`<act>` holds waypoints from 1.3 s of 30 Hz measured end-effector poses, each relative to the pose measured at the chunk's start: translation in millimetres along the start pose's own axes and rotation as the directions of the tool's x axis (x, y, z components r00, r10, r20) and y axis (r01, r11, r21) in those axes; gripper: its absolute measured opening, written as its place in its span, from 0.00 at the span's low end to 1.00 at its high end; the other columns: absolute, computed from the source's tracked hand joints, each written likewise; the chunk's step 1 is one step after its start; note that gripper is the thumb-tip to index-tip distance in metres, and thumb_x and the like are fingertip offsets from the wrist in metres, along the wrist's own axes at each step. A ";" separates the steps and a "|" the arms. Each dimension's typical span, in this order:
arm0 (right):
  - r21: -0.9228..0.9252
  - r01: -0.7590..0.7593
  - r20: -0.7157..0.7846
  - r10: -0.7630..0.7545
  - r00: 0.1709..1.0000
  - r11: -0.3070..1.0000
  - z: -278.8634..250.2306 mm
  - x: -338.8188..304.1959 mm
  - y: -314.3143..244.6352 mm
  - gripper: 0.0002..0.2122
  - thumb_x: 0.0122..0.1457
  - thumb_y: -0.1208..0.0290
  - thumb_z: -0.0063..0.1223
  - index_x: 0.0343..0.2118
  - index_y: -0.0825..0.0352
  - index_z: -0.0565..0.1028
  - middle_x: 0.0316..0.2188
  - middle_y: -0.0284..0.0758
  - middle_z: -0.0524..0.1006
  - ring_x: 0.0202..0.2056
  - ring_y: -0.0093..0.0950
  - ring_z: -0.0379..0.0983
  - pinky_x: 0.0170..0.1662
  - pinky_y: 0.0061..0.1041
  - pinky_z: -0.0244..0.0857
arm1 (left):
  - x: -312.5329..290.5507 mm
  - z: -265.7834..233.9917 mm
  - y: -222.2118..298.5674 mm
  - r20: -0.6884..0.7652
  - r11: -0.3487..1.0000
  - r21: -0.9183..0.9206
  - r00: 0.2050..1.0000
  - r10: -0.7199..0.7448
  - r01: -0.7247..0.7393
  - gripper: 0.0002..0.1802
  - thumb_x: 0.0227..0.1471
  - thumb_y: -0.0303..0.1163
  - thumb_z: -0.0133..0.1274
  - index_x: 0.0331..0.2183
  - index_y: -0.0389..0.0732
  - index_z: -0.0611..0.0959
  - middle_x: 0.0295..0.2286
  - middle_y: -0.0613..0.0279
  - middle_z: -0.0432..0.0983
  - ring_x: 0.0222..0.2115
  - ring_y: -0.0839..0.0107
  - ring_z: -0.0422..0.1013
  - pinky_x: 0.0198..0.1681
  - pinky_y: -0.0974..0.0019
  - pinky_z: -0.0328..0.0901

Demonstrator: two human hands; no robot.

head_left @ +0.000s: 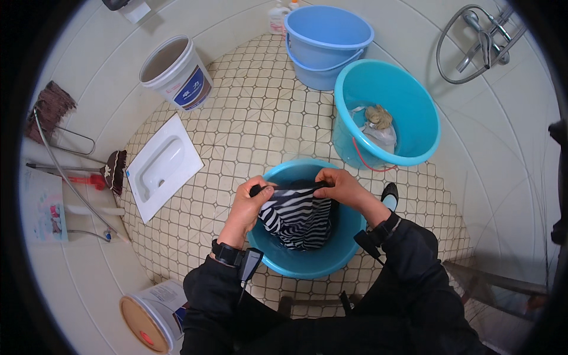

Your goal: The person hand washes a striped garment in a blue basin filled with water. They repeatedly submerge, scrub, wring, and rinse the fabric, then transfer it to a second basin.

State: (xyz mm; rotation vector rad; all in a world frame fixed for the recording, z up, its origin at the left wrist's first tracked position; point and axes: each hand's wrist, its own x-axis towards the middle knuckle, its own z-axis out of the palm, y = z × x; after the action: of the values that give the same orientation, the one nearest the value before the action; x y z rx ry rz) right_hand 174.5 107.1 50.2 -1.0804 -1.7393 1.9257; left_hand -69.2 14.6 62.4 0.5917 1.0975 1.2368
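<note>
A black-and-white striped garment point(299, 216) hangs between my hands over a teal basin point(307, 269), its lower part down inside the basin. My left hand point(247, 204) pinches one end of the garment's dark top edge, thumb on top. At the other end, my right hand point(343, 188) grips the same edge, so it is stretched across. Which kind of garment it is I cannot tell. More dark cloth shows behind it in the basin, partly hidden.
A turquoise bucket point(387, 71) holding a plastic bag stands at the right, beside a blue bucket point(328, 44). To the left are a white bucket point(177, 77), a squat toilet point(163, 163) and a lidded pail point(154, 313). A shower mixer point(485, 44) hangs on the right wall.
</note>
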 end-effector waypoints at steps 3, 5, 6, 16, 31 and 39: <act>0.063 0.034 -0.019 -0.033 0.999 0.997 3.9 2.1 5.8 0.07 0.53 0.74 0.58 0.33 0.66 0.71 0.24 0.23 0.69 0.26 0.13 0.62 0.28 0.16 0.57 | 7.1 -4.8 -7.0 -0.138 0.975 0.220 0.988 0.063 -0.031 0.05 0.52 0.25 0.54 0.25 0.40 0.76 0.21 0.73 0.68 0.22 0.84 0.60 0.25 0.78 0.55; 0.127 0.091 -0.009 -0.090 0.996 0.988 6.3 1.9 8.6 0.06 0.56 0.72 0.55 0.33 0.65 0.71 0.25 0.23 0.69 0.26 0.13 0.62 0.27 0.15 0.57 | 9.2 -7.4 -9.0 -0.138 0.941 0.337 0.987 0.087 -0.036 0.04 0.54 0.26 0.53 0.27 0.40 0.77 0.23 0.73 0.68 0.23 0.84 0.60 0.26 0.78 0.57; 0.118 0.034 -0.031 -0.031 0.999 0.992 7.5 1.7 9.5 0.06 0.57 0.71 0.54 0.34 0.65 0.70 0.25 0.23 0.69 0.26 0.13 0.61 0.26 0.15 0.56 | 9.3 -8.4 -8.9 -0.129 0.918 0.395 0.986 0.102 -0.043 0.03 0.55 0.26 0.52 0.28 0.40 0.77 0.24 0.73 0.69 0.24 0.84 0.61 0.26 0.79 0.57; 0.236 0.031 -0.032 -0.025 0.999 0.971 6.3 5.0 12.6 0.06 0.59 0.70 0.52 0.34 0.64 0.69 0.25 0.23 0.67 0.27 0.13 0.60 0.27 0.14 0.57 | -3.2 -9.5 4.3 0.384 0.602 0.753 0.920 -0.072 -0.267 0.25 0.29 0.34 0.70 0.31 0.37 0.75 0.24 0.64 0.72 0.28 0.72 0.68 0.33 0.68 0.63; -0.308 -0.648 -0.400 0.523 0.753 0.697 59.8 100.1 172.0 0.23 0.63 0.55 0.39 0.54 0.69 0.63 0.52 0.54 0.66 0.53 0.52 0.62 0.54 0.42 0.57 | 90.1 -12.9 -199.5 -0.301 0.387 0.901 0.925 0.233 0.195 0.14 0.48 0.31 0.54 0.36 0.33 0.79 0.33 0.38 0.75 0.38 0.41 0.70 0.44 0.49 0.64; -0.482 -0.426 -0.276 0.329 0.903 0.766 81.7 125.1 278.4 0.18 0.61 0.63 0.43 0.51 0.69 0.68 0.54 0.52 0.64 0.56 0.46 0.59 0.57 0.38 0.56 | 110.2 -46.7 -261.8 -0.368 0.439 0.852 0.923 0.111 0.287 0.17 0.49 0.36 0.52 0.38 0.35 0.79 0.36 0.38 0.75 0.39 0.40 0.70 0.44 0.48 0.64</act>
State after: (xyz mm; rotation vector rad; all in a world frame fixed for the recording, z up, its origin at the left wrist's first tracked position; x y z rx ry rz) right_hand 100.8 79.8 -255.8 -1.8708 -2.1405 1.4877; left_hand -0.6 36.6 -216.3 1.1074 2.1387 0.5484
